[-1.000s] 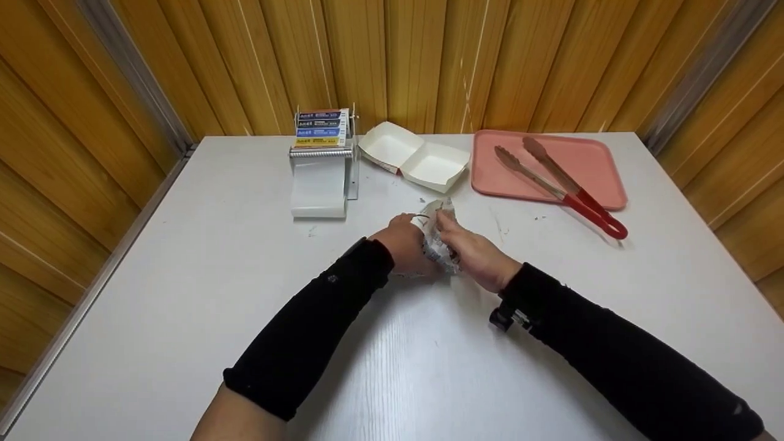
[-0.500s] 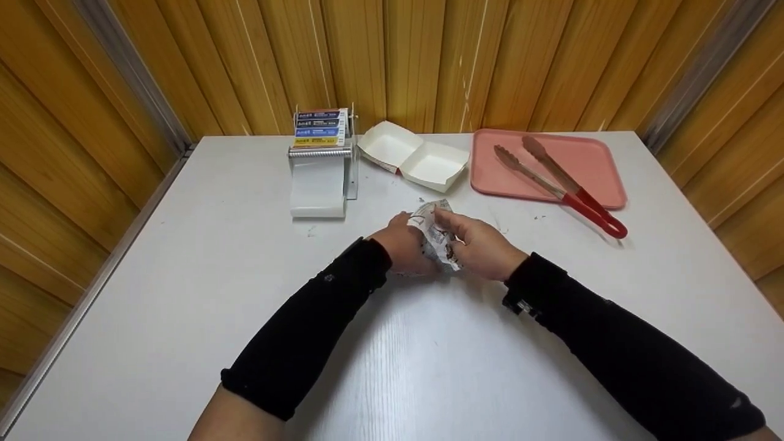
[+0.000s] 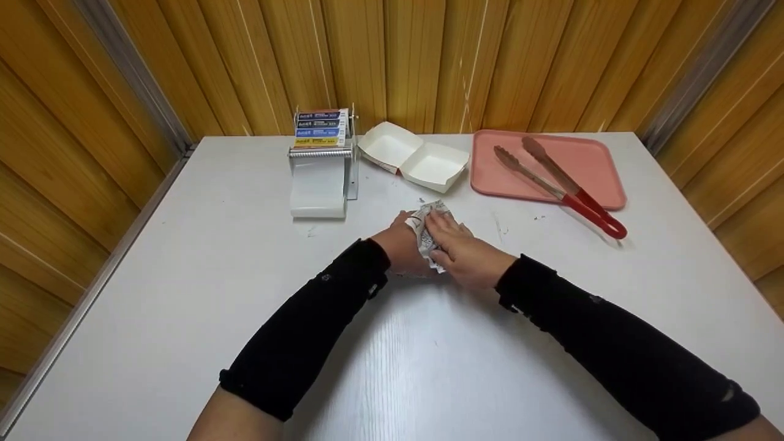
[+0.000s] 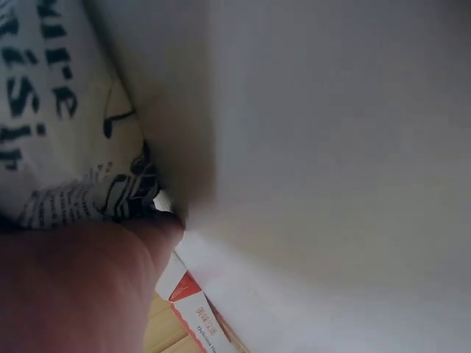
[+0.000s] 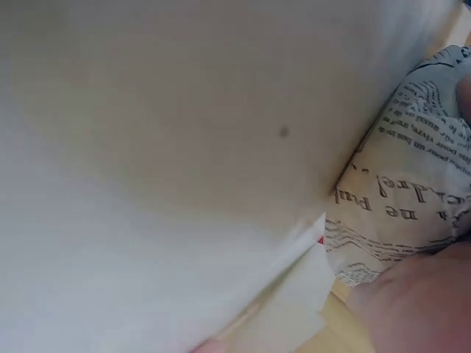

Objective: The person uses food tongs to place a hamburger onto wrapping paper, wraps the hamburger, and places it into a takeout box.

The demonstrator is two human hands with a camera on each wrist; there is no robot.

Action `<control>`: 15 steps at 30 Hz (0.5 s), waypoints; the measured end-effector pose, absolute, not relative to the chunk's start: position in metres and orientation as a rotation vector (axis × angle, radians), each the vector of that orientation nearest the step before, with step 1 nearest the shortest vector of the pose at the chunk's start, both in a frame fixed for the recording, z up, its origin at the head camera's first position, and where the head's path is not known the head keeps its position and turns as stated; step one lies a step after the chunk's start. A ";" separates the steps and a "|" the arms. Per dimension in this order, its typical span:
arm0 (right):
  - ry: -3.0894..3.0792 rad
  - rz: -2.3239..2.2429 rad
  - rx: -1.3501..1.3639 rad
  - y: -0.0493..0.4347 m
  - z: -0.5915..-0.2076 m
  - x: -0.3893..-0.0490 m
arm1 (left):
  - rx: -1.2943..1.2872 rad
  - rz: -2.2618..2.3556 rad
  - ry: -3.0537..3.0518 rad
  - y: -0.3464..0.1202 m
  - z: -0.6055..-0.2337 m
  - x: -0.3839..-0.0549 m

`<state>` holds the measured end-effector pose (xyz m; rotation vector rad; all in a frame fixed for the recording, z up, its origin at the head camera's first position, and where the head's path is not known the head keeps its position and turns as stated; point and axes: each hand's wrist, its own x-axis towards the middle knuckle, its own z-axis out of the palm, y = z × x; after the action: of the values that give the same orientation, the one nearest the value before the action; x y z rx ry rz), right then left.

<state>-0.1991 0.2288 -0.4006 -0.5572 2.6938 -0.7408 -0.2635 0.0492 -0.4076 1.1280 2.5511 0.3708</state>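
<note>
A small bundle wrapped in newsprint-patterned paper sits on the white table between both hands; its contents are hidden. My left hand grips the bundle from the left, its fingers mostly out of sight in the head view. From the right, my right hand lies over the bundle, fairly straight fingers pressing down on the folded paper. Black print shows on the paper wrapping in the left wrist view, with part of the left hand below it. The right wrist view shows the creased wrapping near that hand's skin.
Behind the hands lies an open white paper box. A metal dispenser with printed labels and a white strip stands left of it. Red-handled tongs rest across a pink tray at the back right. Wooden panels rise behind.
My right hand has gone from pinching at the paper to lying flatter on top of it, and the loose paper is folded down. My left hand has hardly moved.
</note>
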 end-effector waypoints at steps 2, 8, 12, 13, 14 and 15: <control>2.719 -0.668 -0.561 0.227 -0.399 -0.199 | 1.101 0.489 2.516 0.046 -0.406 -0.263; 2.783 -0.534 -0.545 0.223 -0.400 -0.200 | 0.775 0.859 2.360 0.033 -0.398 -0.259; 2.809 -0.516 -0.534 0.223 -0.402 -0.199 | 0.496 1.020 2.435 0.027 -0.391 -0.254; 2.815 -0.519 -0.535 0.223 -0.402 -0.198 | 0.444 1.051 2.473 0.027 -0.390 -0.252; 2.821 -0.523 -0.539 0.223 -0.402 -0.198 | 0.402 1.075 2.517 0.027 -0.389 -0.252; 2.826 -0.535 -0.541 0.223 -0.402 -0.198 | 0.370 1.091 2.563 0.026 -0.388 -0.251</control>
<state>-0.1977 0.2229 -0.4020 -0.5412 2.8261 -0.5352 -0.2513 0.0262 -0.3881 0.3695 2.5633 1.0912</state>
